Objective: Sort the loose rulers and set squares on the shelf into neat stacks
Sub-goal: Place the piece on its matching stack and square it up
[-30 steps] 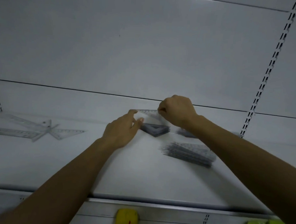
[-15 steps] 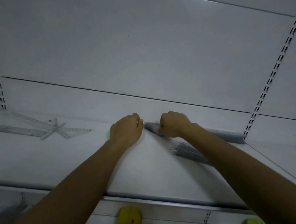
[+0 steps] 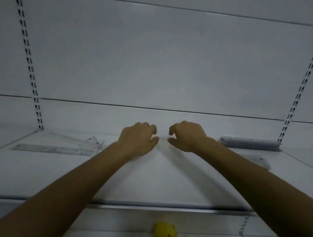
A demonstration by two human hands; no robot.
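Both hands hover close together over the middle of the white metal shelf (image 3: 150, 180). The left hand (image 3: 139, 137) and the right hand (image 3: 187, 135) each have curled fingers with the thumb a little apart from the forefinger. A faint pale smear lies between the two thumbs, and I cannot tell whether either hand pinches a clear piece there or holds nothing.

The loose work lies to the left: a long clear plastic ruler (image 3: 51, 149) flat on the shelf, with a tangle of clear set squares (image 3: 91, 140) just behind it. A grey stack of rulers (image 3: 249, 143) sits against the back wall on the right, and another clear piece (image 3: 257, 160) shows beside the right forearm.

To do this step well, I judge it best to square edges with both hands flat on the shelf, then fetch the left pieces one kind at a time. Clear plastic on white is easy to miss.

Around it are a plain white back panel (image 3: 163, 65), slotted steel uprights (image 3: 30, 60) on each side, and yellow packets (image 3: 165, 233) on the shelf below
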